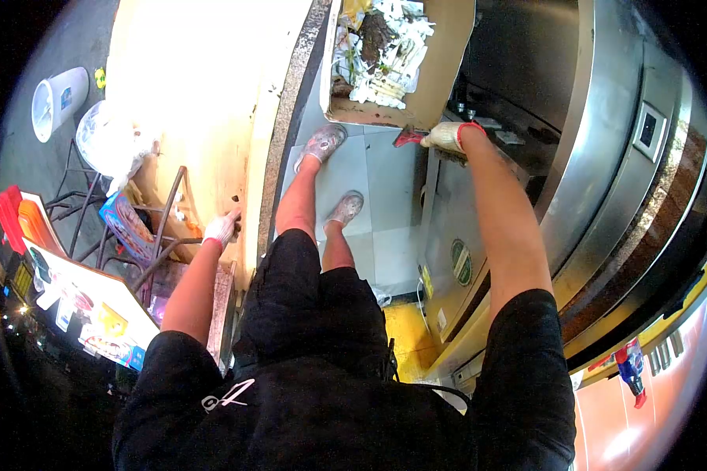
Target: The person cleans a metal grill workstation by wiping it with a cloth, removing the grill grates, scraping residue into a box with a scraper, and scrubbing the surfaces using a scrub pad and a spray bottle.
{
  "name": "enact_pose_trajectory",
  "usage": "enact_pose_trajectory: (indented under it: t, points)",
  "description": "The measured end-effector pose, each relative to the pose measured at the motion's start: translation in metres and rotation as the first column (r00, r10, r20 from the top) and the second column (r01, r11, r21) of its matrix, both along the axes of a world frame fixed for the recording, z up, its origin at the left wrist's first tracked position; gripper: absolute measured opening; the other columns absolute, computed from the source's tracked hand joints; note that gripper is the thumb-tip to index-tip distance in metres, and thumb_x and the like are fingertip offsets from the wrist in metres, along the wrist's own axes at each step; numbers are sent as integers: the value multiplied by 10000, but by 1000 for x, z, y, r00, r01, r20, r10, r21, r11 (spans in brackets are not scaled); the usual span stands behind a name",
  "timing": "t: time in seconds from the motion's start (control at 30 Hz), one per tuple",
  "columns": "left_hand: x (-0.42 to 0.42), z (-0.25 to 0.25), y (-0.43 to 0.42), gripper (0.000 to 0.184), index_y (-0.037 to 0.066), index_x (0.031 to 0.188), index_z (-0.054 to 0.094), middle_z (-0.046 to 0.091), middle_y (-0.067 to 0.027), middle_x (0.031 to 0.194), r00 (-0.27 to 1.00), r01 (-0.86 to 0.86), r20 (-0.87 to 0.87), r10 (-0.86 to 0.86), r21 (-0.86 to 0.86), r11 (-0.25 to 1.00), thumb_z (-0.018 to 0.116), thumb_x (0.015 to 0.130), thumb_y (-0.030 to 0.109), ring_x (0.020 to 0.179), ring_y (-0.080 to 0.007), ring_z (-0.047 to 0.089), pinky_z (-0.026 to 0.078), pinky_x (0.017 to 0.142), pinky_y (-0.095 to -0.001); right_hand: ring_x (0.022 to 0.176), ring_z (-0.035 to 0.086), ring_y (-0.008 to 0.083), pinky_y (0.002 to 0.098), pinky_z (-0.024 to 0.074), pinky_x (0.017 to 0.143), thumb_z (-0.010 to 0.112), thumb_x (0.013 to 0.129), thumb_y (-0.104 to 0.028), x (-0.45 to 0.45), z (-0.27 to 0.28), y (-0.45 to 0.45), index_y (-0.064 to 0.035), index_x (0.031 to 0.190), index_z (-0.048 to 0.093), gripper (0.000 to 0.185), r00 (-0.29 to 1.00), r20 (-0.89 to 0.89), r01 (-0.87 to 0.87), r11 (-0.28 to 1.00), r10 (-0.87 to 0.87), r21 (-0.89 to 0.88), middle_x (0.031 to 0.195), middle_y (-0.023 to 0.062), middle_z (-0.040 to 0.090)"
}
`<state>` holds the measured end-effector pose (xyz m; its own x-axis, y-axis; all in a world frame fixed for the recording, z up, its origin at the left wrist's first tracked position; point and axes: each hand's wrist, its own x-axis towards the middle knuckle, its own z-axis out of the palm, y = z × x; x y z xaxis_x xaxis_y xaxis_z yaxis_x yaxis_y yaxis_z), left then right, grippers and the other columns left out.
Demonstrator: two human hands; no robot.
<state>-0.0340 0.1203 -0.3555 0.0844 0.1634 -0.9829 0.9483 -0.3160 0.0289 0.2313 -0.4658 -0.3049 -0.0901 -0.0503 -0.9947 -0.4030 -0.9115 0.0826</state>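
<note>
My right hand (446, 136), in a cream glove with a red cuff, is closed around a red-ended tool (408, 138) beside the steel counter. Its kind is hard to make out; a dark edge shows below the glove. Just beyond it stands a cardboard box (440, 78) holding white scraps (397, 67) and dark brown waste. On the left, my gloved left hand (224, 228) rests at the edge of a pale wooden board (204, 141). Its fingers look stretched out on the wood, with a small dark bit (235, 198) near them.
Stainless steel equipment (605, 157) lines the right side. My feet stand on a tiled floor (385, 173) in a narrow aisle. At left are a metal-legged stool (161, 228), a white bucket (59, 102), a plastic bag (106, 141) and a picture board (86, 306).
</note>
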Motion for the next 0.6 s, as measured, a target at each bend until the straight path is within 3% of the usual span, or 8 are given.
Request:
enact_pose_trajectory:
  t: [0.07,0.17,0.23,0.37,0.43,0.5,0.57,0.6]
  points:
    - [-11,12,20,414,46,966,684,586,-61,663,995,-77,-56,77,-1,997,666,971,460,521,-184,536,430,476,-351,887,610,252,504,498,744,649,966,-509,1,-2,-2,-79,1164,653,473,999,31,-14,1000,14,18,957,82,644]
    - [-48,1,46,417,47,971,689,607,-67,683,1000,-11,20,12,-39,999,673,969,464,534,-180,551,446,490,-356,901,615,229,482,501,755,650,968,-504,0,-14,-11,-83,1221,649,491,977,-24,209,978,-210,-25,976,82,664]
    - [-40,18,28,420,45,977,693,620,-72,696,998,-51,-47,52,15,999,674,970,465,545,-178,562,459,502,-357,1291,562,342,487,411,1087,681,950,-438,-5,-24,-10,-34,1397,634,605,924,-137,350,934,-357,-77,1461,173,603]
    - [-40,28,13,439,26,1052,714,654,-86,740,990,-93,-107,90,-27,995,651,987,456,572,-181,579,487,547,-347,1170,593,307,480,457,975,682,945,-479,-9,-36,4,-37,1268,697,547,912,-206,340,935,-355,-104,1302,152,677]
    - [-39,31,2,430,26,1064,714,656,-86,752,992,-81,-96,77,-33,996,654,986,445,571,-177,576,482,542,-342,1094,625,283,460,487,911,674,946,-515,-17,-51,15,-19,1233,700,573,978,-5,202,940,-209,274,1203,135,700]
    - [-48,26,2,433,18,1100,710,664,-88,766,999,-8,34,13,-128,992,650,989,433,577,-171,581,481,544,-332,1034,655,287,445,508,886,661,963,-504,-12,-37,38,6,1216,715,573,977,162,87,954,-137,286,1161,143,721]
    - [-40,33,-6,450,9,1148,702,671,-94,778,997,-33,-75,28,-71,997,646,992,427,575,-168,587,484,541,-327,1094,660,317,418,488,991,675,947,-522,-2,-23,47,44,1286,688,660,913,0,405,906,-408,121,1240,206,715]
    - [-36,37,-7,462,2,1178,694,674,-100,787,993,-56,-104,51,-38,998,649,992,423,567,-167,586,481,529,-331,1045,681,299,401,513,930,676,949,-485,-9,-32,39,49,1228,689,603,857,309,354,907,-412,227,1171,184,739]
